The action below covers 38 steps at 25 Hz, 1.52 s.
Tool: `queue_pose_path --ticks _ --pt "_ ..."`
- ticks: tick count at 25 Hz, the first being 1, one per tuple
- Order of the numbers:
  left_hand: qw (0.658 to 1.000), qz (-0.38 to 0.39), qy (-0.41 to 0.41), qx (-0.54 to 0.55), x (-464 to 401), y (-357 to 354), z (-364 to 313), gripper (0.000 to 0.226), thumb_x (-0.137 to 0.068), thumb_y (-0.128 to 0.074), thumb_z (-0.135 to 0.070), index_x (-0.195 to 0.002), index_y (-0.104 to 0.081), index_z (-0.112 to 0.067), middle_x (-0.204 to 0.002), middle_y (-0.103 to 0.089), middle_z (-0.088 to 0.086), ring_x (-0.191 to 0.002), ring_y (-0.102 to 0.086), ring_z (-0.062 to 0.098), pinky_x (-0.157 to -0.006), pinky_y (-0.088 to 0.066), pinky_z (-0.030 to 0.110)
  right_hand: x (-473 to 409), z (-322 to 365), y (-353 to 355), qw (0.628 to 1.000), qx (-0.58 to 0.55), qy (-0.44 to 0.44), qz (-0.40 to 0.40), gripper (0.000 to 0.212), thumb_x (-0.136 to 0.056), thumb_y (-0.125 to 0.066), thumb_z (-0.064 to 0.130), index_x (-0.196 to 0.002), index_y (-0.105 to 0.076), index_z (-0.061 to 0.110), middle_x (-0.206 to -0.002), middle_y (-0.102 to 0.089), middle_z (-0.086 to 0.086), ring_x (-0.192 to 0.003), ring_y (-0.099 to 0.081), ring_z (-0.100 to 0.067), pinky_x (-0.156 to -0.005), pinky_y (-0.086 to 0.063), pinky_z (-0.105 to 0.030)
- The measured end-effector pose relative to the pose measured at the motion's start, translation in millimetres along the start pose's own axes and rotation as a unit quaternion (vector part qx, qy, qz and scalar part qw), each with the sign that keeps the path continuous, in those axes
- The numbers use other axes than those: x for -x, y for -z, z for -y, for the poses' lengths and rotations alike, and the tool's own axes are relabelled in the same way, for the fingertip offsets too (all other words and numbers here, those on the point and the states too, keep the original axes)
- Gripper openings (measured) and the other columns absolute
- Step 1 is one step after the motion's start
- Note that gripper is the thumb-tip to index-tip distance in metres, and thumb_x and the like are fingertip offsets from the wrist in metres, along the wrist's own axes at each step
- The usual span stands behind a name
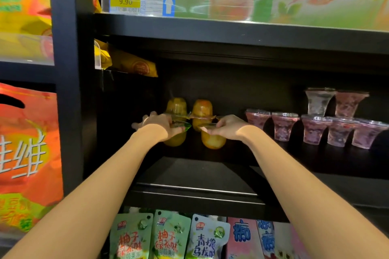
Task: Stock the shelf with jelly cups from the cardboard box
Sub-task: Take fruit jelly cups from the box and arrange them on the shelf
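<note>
left hand (160, 125): fingers curled around the rim of a yellow jelly cup (175, 139) | right hand (226, 127): pinches the rim of a second yellow jelly cup (213, 140) | both cups held inside the dark shelf (200, 172), in front of two stacked yellow cups (202, 109) | pink jelly cups (315, 128) on shelf at right

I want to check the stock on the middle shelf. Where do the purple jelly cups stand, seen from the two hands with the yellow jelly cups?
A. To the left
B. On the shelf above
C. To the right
C: the purple jelly cups stand right of the left hand and right hand, which hold the yellow jelly cups.
</note>
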<state>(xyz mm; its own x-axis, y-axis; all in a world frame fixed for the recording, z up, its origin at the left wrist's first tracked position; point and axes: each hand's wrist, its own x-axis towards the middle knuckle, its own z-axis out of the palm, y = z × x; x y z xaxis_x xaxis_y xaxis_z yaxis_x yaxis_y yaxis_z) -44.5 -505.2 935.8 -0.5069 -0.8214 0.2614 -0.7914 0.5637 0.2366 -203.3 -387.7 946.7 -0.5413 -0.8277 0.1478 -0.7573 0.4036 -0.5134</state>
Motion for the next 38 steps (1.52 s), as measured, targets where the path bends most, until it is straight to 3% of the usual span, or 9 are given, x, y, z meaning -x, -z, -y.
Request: queue_pose_path --ticks 4,7,9,13,16,20,25,31,38 --pt "1.000 0.023 -0.014 -0.004 -22.2 -0.7 -0.6 0.064 -0.085 -0.045 -0.064 -0.133 -0.044 -0.021 -0.137 -0.043 0.011 -0.128 -0.037 0.036 -0.105 -0.030 0.056 -20.3 8.1 -6.1 0.999 -0.045 -0.004 -0.002 0.034 -0.079 -0.068 0.047 -0.076 -0.055 0.016 -0.101 -0.060 -0.004 -0.097 -0.056 -0.020 -0.079 -0.040 -0.029" --pt "0.999 0.032 -0.008 -0.010 -31.3 -0.2 -2.9 0.065 -0.086 -0.044 -0.063 -0.136 -0.041 -0.022 -0.143 -0.036 0.012 -0.134 -0.027 0.038 -0.107 -0.020 0.062 -30.9 12.2 -12.3 0.998 -0.056 -0.012 -0.010 0.033 -0.080 -0.068 0.046 -0.070 -0.050 0.020 -0.089 -0.057 0.001 -0.085 -0.053 -0.016 -0.067 -0.038 -0.027" --pt "1.000 0.024 -0.002 -0.009 -33.4 -3.9 -3.8 0.065 -0.086 -0.044 -0.063 -0.138 -0.040 -0.025 -0.147 -0.031 0.011 -0.136 -0.020 0.038 -0.106 -0.014 0.066 -34.7 10.1 -20.4 0.998 -0.054 -0.007 -0.027 0.031 -0.081 -0.065 0.049 -0.074 -0.051 0.022 -0.093 -0.057 0.000 -0.086 -0.053 -0.016 -0.063 -0.037 -0.025" --pt "1.000 -0.007 -0.012 0.018 -38.7 -16.4 0.2 0.060 -0.086 -0.043 -0.063 -0.135 -0.042 -0.028 -0.146 -0.031 0.011 -0.136 -0.021 0.037 -0.105 -0.013 0.065 -38.2 4.1 -31.9 0.994 -0.074 0.015 -0.074 0.026 -0.081 -0.062 0.053 -0.081 -0.054 0.029 -0.119 -0.057 -0.006 -0.104 -0.054 -0.022 -0.081 -0.041 -0.028" --pt "1.000 -0.016 -0.008 0.018 -40.4 -20.5 0.8 0.059 -0.088 -0.041 -0.061 -0.136 -0.042 -0.027 -0.145 -0.035 0.011 -0.136 -0.022 0.036 -0.105 -0.012 0.065 -41.3 2.2 -33.8 0.995 -0.052 0.012 -0.088 0.050 -0.081 -0.060 0.056 -0.117 -0.052 0.022 -0.134 -0.045 -0.011 -0.121 -0.046 -0.027 -0.096 -0.040 -0.033" --pt "0.999 -0.008 -0.009 0.033 -39.8 -21.6 -1.1 0.058 -0.090 -0.040 -0.057 -0.138 -0.040 -0.024 -0.146 -0.031 0.012 -0.136 -0.022 0.036 -0.106 -0.012 0.065 -39.0 2.1 -36.6 0.995 -0.050 0.011 -0.086 0.058 -0.083 -0.059 0.054 -0.127 -0.043 0.020 -0.135 -0.045 -0.012 -0.125 -0.043 -0.029 -0.103 -0.039 -0.038" --pt "0.998 -0.049 -0.039 0.028 -28.9 -12.6 -3.9 0.054 -0.091 -0.044 -0.053 -0.132 -0.045 -0.018 -0.141 -0.033 0.014 -0.130 -0.030 0.036 -0.105 -0.021 0.062 -20.8 2.7 -20.8 0.991 0.061 0.018 -0.122 0.051 -0.088 -0.055 0.045 -0.129 -0.043 0.019 -0.128 -0.042 -0.011 -0.115 -0.049 -0.029 -0.092 -0.040 -0.035" --pt "0.985 -0.070 -0.101 -0.120 24.4 -5.4 -34.3 0.047 -0.092 -0.043 -0.044 -0.132 -0.042 -0.020 -0.137 -0.041 0.010 -0.127 -0.034 0.032 -0.105 -0.019 0.061 42.5 -27.6 3.9 0.967 0.225 -0.001 -0.121 0.052 -0.089 -0.054 0.040 -0.135 -0.041 0.017 -0.134 -0.047 -0.012 -0.121 -0.048 -0.032 -0.091 -0.043 -0.039" --pt "0.950 -0.205 -0.187 -0.145 141.2 -19.9 -101.1 0.037 -0.092 -0.044 -0.039 -0.121 -0.048 -0.017 -0.121 -0.053 0.008 -0.113 -0.046 0.028 -0.096 -0.031 0.052 154.5 -95.3 38.5 0.950 0.269 0.054 -0.146 0.045 -0.092 -0.051 0.035 -0.130 -0.043 0.010 -0.127 -0.052 -0.014 -0.118 -0.048 -0.033 -0.090 -0.044 -0.043"
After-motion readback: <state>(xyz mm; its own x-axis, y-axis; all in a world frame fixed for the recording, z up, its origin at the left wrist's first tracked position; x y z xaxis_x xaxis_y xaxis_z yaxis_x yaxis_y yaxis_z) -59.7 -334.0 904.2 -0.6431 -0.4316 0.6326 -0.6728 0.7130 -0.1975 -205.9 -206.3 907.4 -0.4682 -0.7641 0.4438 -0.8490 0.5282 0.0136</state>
